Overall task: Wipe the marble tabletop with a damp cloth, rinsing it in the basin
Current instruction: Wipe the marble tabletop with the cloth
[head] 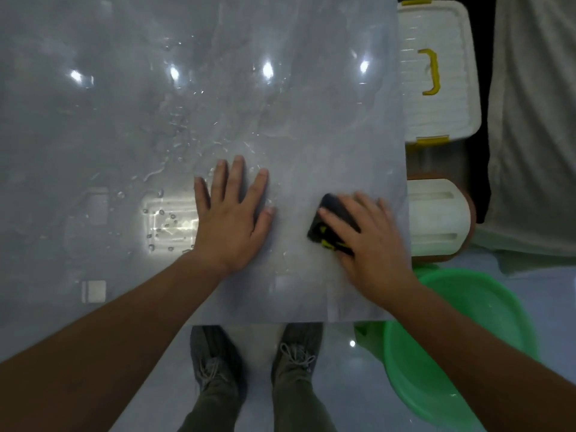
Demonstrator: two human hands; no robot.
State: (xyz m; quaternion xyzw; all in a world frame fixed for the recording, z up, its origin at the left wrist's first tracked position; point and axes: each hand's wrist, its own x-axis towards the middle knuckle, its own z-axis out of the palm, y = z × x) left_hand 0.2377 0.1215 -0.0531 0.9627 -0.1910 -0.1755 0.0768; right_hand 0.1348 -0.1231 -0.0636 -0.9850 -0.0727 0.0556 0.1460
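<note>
From the head camera we see our left hand (232, 213) lying flat on the wet marble tabletop (280, 104), fingers spread and holding nothing. Our right hand (371, 241) presses a dark cloth (327, 226) with yellow markings onto the tabletop near its right edge, fingers stretched over it. The green basin (467, 322) stands lower, off the near right corner; a white lidded box (436, 73) lies beyond.

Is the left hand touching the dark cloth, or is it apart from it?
Apart. The head view shows bare marble tabletop between the left hand and the cloth, which lies under the right hand.
</note>
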